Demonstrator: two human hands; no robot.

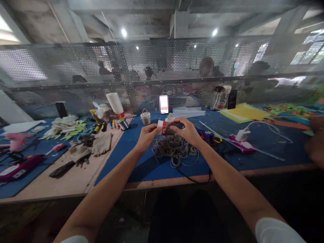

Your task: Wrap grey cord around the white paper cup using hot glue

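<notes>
Above the blue table surface I hold a paper cup point(164, 127) lying sideways between both hands. Its white rim end and a red band show on the left; grey cord appears wound round its other end. My left hand point(147, 135) pinches the white end between thumb and fingers. At the cord-covered end, my right hand point(187, 131) has its fingers curled over the cup; whether they also grip a strand is too small to tell. Directly below lies a loose tangled heap of grey cord point(177, 150). A blue glue gun point(207, 135) rests just right of my right hand.
Behind my hands stand a cord-wrapped cup with a handle point(145, 117), a lit phone point(164, 104) and a tilted stack of paper cups point(115, 104). Gloves point(102, 144) lie left. A pink power strip point(243, 145) and clear stick are right. Perforated metal point(177, 64) borders the back.
</notes>
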